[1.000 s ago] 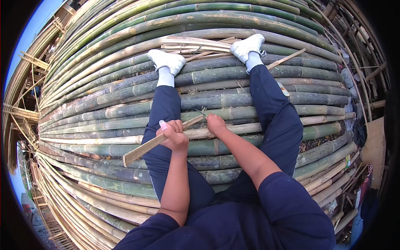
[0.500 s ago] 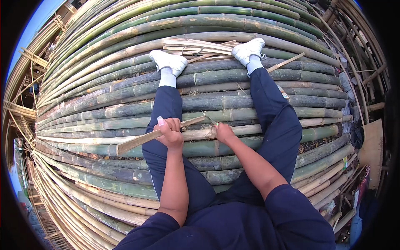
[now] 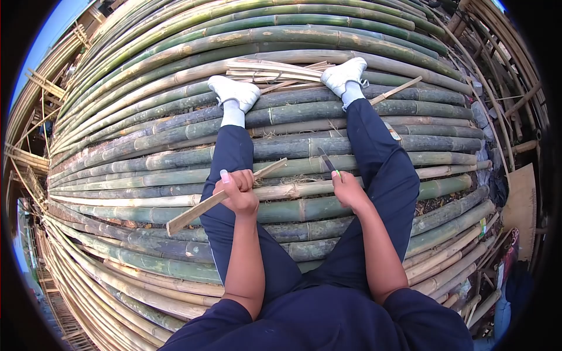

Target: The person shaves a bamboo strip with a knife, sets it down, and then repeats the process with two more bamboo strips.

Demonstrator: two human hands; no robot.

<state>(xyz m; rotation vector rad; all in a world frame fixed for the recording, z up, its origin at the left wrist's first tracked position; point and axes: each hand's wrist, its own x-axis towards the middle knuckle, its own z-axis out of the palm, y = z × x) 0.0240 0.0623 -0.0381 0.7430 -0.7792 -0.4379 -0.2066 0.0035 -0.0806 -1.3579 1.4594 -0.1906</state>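
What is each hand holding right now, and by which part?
The left hand grips a bamboo strip around its middle, both ends sticking out. The right hand holds a knife by its handle, green where it shows.

No legible lettering is showing anywhere, either on the white sneakers [image 3: 234, 92] or the bamboo poles [image 3: 304, 111] beneath them.

The left grip [image 3: 239, 193] was curled into a fist over the left leg [image 3: 234, 146], its thumb [image 3: 229, 182] extended, and the left forearm [image 3: 244, 263] reached forward across that leg's thigh [image 3: 270, 253]. The right grip [image 3: 349, 190] was also clenched, well to the right of the left leg, its forearm [image 3: 380, 251] slanting inward toward that leg. The right leg [image 3: 377, 146] was spread well apart from the left leg.
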